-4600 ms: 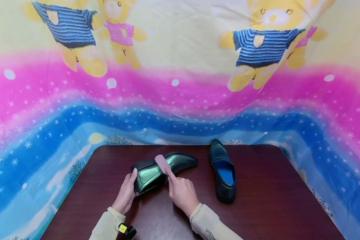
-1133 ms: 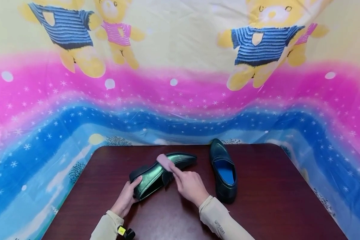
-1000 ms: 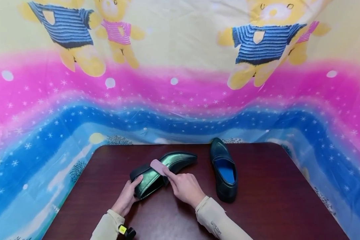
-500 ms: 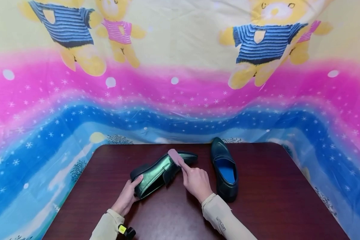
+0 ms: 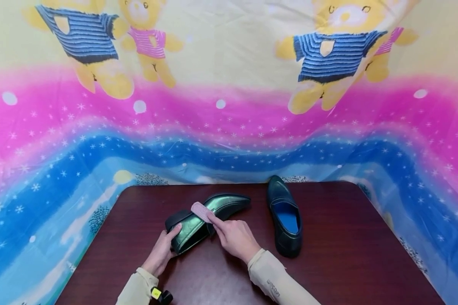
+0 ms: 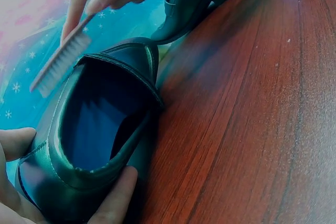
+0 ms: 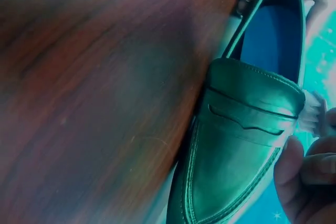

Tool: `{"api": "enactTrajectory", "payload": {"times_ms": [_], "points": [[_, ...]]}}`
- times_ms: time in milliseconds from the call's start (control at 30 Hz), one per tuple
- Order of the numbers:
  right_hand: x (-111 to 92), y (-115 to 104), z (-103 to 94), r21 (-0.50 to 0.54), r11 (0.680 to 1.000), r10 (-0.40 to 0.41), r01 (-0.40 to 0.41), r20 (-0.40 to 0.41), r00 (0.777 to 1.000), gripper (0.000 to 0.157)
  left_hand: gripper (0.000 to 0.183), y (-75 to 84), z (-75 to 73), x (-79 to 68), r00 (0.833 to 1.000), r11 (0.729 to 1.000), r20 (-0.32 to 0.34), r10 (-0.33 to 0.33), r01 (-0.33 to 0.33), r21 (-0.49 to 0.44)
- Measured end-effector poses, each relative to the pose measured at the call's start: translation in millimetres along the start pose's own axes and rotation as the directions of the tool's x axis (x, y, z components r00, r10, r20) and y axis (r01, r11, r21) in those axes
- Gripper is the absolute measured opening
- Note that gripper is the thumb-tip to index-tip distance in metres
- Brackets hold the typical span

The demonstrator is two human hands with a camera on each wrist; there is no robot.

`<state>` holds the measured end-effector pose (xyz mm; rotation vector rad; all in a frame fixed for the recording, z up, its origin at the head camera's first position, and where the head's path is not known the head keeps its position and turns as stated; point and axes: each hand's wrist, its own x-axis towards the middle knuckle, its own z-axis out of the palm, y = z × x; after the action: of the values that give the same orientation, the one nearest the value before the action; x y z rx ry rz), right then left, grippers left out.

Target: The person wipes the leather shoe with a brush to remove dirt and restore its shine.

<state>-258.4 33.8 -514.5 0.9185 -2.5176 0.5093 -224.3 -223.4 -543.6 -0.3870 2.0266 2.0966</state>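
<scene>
A dark loafer [image 5: 229, 204] with a greenish sheen lies tilted on its side, toe pointing right, its opening facing me. My left hand [image 5: 161, 250] grips it by the heel, thumb over the upper side. In the left wrist view, fingers [image 6: 113, 200] wrap both sides of the heel of the loafer [image 6: 68, 182]. My right hand [image 5: 237, 239] holds a small brush [image 5: 201, 212] with a pinkish back, index finger stretched along it. White bristles [image 7: 311, 109] meet the loafer's side by the strap in the right wrist view.
A matching loafer [image 5: 281, 195] with a blue insole stands upright at the right, toe toward the back edge. Both rest on a dark reddish-brown table [image 5: 339, 237]. Behind it hangs a cloth [image 5: 221, 127] printed with bears and snowflakes.
Over the last second the brush slides toward the toe, then back left to the middle of the loafer's side. The left hand keeps its hold on the heel; the other loafer stays put.
</scene>
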Motion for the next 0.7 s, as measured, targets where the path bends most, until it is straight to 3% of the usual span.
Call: {"api": "enactTrajectory", "payload": {"times_ms": [167, 300, 467, 700], "points": [[1, 4, 1.8, -0.05, 0.998, 0.025, -0.026, -0.024, 0.999, 0.041, 0.094, -0.5, -1.0, 0.2, 1.0, 1.0, 0.009, 0.004, -0.004, 0.001], [0, 16, 0.0, -0.067, 0.993, 0.09, -0.095, -0.067, 0.994, 0.046, 0.094, 0.4, -1.4, 0.1, 1.0, 1.0, 0.012, 0.007, -0.007, 0.004], [-2, 25, -0.8, -0.046, 0.979, 0.194, -0.197, -0.065, 0.979, 0.051, 0.091, 0.2, -1.0, 1.0, 1.0, 1.0, 0.003, 0.003, -0.003, -0.005], [-1, 24, 0.0, 0.043, 0.973, 0.23, -0.229, -0.033, 0.973, 0.049, 0.09, -2.3, -1.3, 2.4, 1.0, 1.0, 0.0, 0.003, -0.003, -0.004]]}}
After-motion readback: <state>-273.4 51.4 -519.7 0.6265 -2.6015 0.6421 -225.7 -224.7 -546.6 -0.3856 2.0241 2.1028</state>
